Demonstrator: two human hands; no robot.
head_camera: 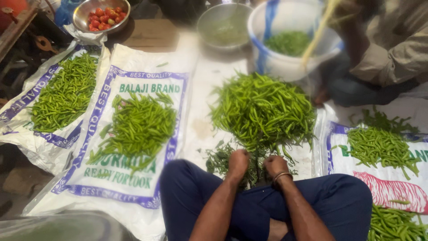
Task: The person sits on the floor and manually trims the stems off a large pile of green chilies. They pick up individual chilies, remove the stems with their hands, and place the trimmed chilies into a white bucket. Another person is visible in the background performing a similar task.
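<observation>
Both grips are curled in tight: my left hand [237, 163] is bunched into a fist at the near edge of the big chilli pile [264, 109], and my right hand [275, 166], a metal bangle [282, 176] on its wrist, is folded the same way just beside it. Each seems to pinch something among the stalks, but what exactly sits inside the fingers I cannot tell.

Taking the big chilli pile as my landmark and going from the left: farthest left of it lies a white printed sack [18, 111] carrying a spread of green chillies [64, 93]. Above that, well apart from the pile, a steel bowl of tomatoes [101, 15] rests. Nearer, just left of the pile, a second printed sack [102, 178] holds another heap of green chillies [140, 127]. The pile itself sits on pale sheeting on the floor, directly ahead of my crossed legs, with a scatter of leafy stems [218, 160] at its near left edge touching my left hand. Beyond the pile stand an empty-looking steel basin [223, 24] and a white bucket [290, 62] with chopped green inside. Right of the pile lies a third sack [388, 187] with more chillies [379, 145], and another person [392, 49] sits behind it.
</observation>
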